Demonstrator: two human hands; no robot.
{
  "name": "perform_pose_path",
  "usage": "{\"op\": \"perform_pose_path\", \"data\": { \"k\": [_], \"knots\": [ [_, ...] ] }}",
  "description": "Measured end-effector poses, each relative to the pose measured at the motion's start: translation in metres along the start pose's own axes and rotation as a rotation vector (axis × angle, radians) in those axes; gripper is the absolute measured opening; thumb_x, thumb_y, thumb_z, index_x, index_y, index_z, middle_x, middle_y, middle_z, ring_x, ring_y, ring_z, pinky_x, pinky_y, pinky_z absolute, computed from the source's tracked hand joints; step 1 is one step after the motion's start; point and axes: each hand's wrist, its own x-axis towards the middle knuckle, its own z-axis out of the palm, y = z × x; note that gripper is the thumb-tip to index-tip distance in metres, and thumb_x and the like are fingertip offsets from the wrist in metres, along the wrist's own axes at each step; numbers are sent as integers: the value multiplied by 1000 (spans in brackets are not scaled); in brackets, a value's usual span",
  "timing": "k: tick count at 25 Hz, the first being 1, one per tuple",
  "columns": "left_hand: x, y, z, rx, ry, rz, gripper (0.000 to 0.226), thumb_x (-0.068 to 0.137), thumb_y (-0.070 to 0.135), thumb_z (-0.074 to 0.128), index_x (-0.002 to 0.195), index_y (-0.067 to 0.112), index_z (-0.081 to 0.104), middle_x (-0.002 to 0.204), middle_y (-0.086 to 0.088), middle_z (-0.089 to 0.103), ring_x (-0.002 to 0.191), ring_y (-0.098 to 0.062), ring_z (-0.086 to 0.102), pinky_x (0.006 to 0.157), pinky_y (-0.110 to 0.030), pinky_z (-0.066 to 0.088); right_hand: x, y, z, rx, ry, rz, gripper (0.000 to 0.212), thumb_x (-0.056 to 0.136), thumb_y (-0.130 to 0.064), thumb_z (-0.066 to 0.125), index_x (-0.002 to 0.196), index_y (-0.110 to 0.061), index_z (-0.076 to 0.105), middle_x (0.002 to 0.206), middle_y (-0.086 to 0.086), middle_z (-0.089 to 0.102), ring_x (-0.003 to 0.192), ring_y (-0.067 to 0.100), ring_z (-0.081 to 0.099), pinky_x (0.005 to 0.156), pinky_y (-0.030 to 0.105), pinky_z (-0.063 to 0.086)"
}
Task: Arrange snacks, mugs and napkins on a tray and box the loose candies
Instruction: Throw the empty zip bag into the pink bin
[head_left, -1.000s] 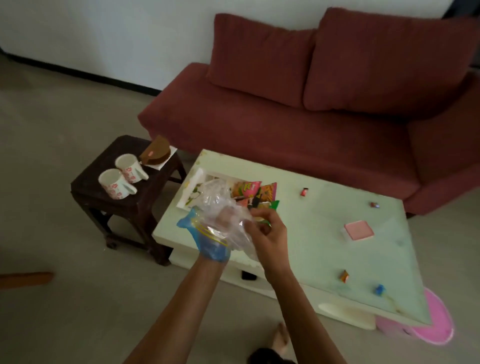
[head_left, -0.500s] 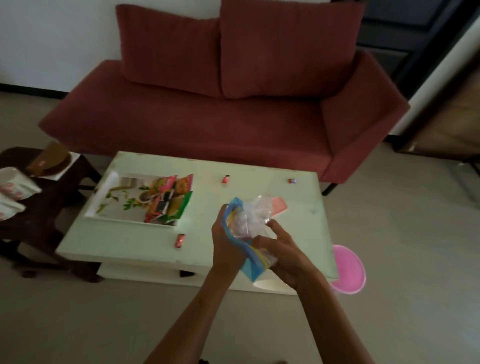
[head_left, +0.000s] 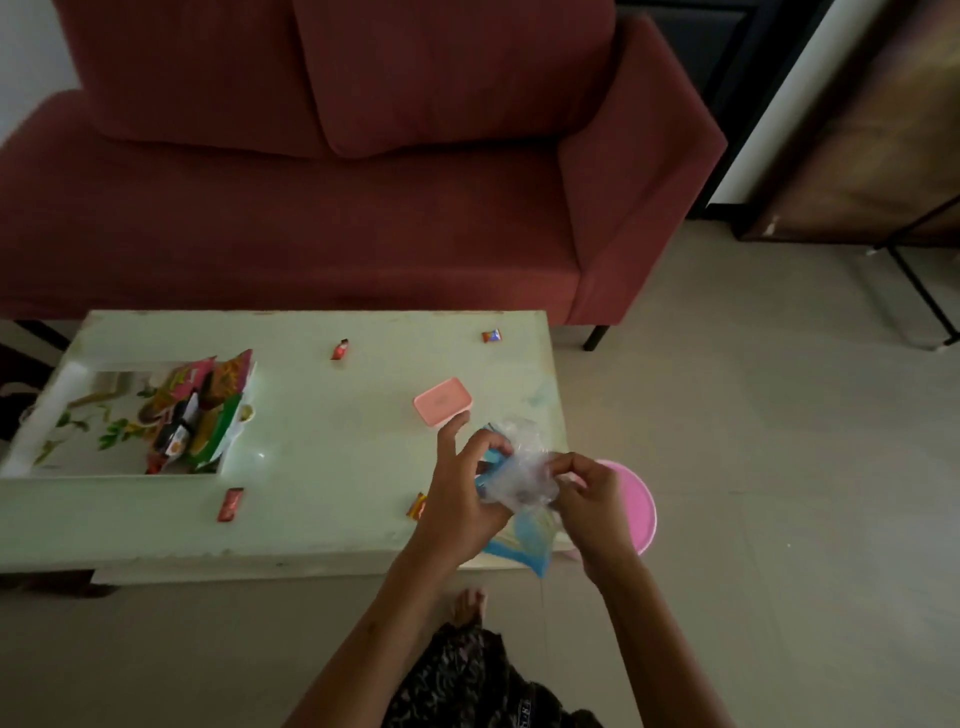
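Observation:
A crumpled clear plastic bag with a blue edge (head_left: 522, 486) is gripped by both my left hand (head_left: 460, 499) and my right hand (head_left: 589, 501) over the right end of the pale green table (head_left: 322, 452). A small pink box (head_left: 442, 401) with its lid on sits just beyond my left hand. A white floral tray (head_left: 67, 415) at the table's left holds several snack packets (head_left: 200, 410). Loose candies lie on the table: a red one (head_left: 339, 349), a far one (head_left: 491, 336), a near red one (head_left: 230, 504), an orange one (head_left: 417, 506) beside my left wrist.
A dark red sofa (head_left: 337, 171) stands behind the table. A pink round bin (head_left: 636, 506) sits on the floor at the table's right end, under my right hand. A dark cabinet and metal frame (head_left: 883, 171) stand at the far right. My foot (head_left: 467, 608) is below the table edge.
The view has swung right, away from the side stool with the mugs. My hands with the bag have moved from the tray to the table's right end, crumpling the bag tighter.

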Motion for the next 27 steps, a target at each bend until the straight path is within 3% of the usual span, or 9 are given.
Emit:
{"op": "perform_pose_path", "data": {
  "k": [4,7,9,11,13,17,19,23,27],
  "knots": [
    [55,-19,33,9,144,-56,24,73,-5,66,96,2,61,101,1,64,93,-22,65,78,-13,46,25,3,-19,-107,-217,-32,45,80,11,51,98,-29,57,97,-19,63,79,-8,66,60,12,53],
    [97,-33,62,51,161,-149,15,73,-4,58,83,5,64,87,-2,69,80,-17,64,66,-10,42,50,10,-24,-304,-322,-124,86,74,13,53,125,-54,32,114,-34,55,107,5,63,77,32,59],
    [123,-41,88,8,113,-244,10,77,2,63,79,11,64,81,2,68,75,-12,62,61,-5,41,77,18,-27,-529,-337,-188,99,71,1,68,137,-55,20,144,-26,33,130,14,44,100,44,48],
    [144,-49,113,-77,26,-388,9,77,7,64,71,14,63,77,0,69,72,-16,64,58,-10,45,107,35,-34,-654,-193,-173,86,70,-9,76,137,-43,36,151,-5,27,128,19,43,101,35,45],
    [158,-57,141,-183,-136,-556,8,76,10,65,69,13,65,76,-7,70,74,-22,65,61,-24,53,135,61,-46,-544,30,-118,60,70,-2,74,122,-27,60,138,4,46,113,21,56,89,29,54],
    [179,-78,197,-430,-395,-818,24,84,3,55,96,18,70,102,-10,71,93,-27,66,84,-40,56,193,129,-72,-450,202,112,31,69,4,71,96,-12,72,106,6,66,85,20,63,65,0,43],
    [189,-97,225,-431,-382,-830,32,86,-5,47,103,15,65,107,-9,68,90,-21,65,76,-29,55,224,167,-84,-424,243,257,32,69,9,64,96,-8,71,104,10,68,85,23,61,59,2,36],
    [204,-139,261,-322,-179,-725,23,87,-1,52,103,10,64,102,-3,71,96,-18,66,68,-13,53,286,245,-95,-508,195,371,34,82,6,57,114,-1,63,118,11,64,102,23,60,75,13,38],
    [226,-167,287,-366,-116,-697,21,87,1,54,105,8,63,104,-6,70,96,-19,67,71,-18,54,329,319,-90,-612,142,465,38,86,5,50,123,-2,55,132,16,51,111,26,56,87,24,45]
  ]
}}
